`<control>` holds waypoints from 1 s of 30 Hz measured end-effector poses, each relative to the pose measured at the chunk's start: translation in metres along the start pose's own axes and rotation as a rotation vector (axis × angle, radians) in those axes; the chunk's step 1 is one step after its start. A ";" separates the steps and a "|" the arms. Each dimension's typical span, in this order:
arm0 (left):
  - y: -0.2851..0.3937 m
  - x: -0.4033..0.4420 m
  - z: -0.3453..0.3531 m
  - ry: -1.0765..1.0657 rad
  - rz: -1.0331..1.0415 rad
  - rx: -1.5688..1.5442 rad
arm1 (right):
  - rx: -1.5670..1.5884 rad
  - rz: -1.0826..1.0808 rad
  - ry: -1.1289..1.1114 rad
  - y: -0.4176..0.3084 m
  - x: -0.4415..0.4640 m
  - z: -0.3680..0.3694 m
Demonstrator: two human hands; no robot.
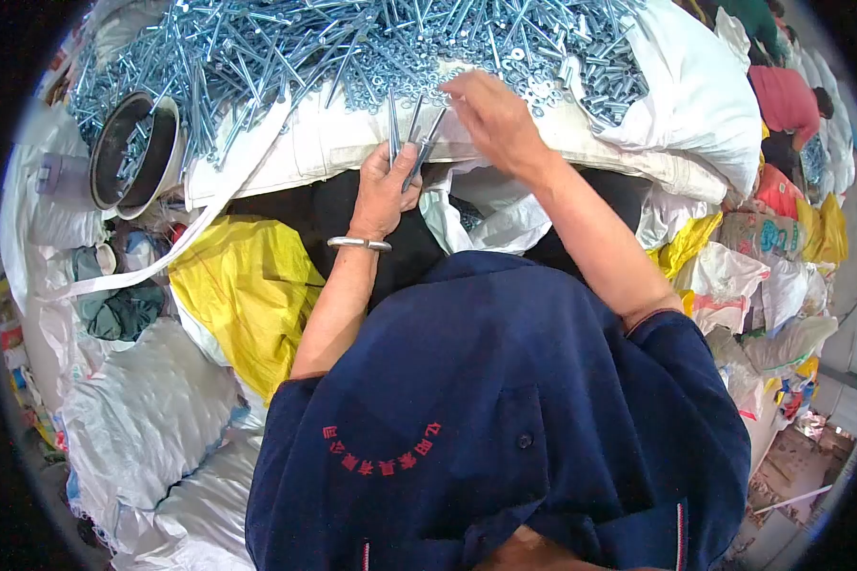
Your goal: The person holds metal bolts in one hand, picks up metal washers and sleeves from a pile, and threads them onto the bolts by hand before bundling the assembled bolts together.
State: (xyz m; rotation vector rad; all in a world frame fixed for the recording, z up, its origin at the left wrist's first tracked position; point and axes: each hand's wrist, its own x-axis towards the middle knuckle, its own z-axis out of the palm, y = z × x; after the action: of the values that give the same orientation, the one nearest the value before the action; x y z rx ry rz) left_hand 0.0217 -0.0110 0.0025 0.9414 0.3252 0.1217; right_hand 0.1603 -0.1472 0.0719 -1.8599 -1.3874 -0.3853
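My left hand (388, 193), with a bracelet on its wrist, is closed round a few long metal bolts (420, 149) that point up and away from me. Just right of their tips is my right hand (493, 116), its fingers bent toward the washers and nuts (533, 88) at the pile's near edge. Whether those fingers pinch a small piece is hidden. Beyond both hands a large heap of long bolts (257, 48) lies on white sacking (328, 133). Shorter bolts (609, 86) lie at the right of the heap.
A dark bowl (169, 143) with some bolts stands at the left. A yellow sack (248, 285) and white sacks (148, 414) lie at the left. Below the sacking edge hangs an open white bag (505, 224). At the far right a person in a red top (784, 100) bends forward.
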 end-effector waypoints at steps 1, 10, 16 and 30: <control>0.001 -0.001 0.001 0.011 -0.005 0.003 | -0.050 0.028 -0.027 0.017 0.008 0.004; 0.003 0.000 -0.003 -0.023 -0.008 0.003 | -0.443 0.061 -0.259 0.062 0.050 0.047; 0.003 0.001 -0.004 -0.053 -0.014 0.010 | -0.083 0.329 -0.160 0.052 0.034 0.022; -0.004 -0.002 -0.003 0.015 0.008 0.159 | 0.463 0.546 0.098 -0.023 -0.025 0.010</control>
State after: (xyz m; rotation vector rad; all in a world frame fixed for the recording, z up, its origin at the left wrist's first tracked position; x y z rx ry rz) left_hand 0.0187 -0.0113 -0.0016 1.1000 0.3487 0.1119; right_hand 0.1286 -0.1544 0.0591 -1.7070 -0.7685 0.1159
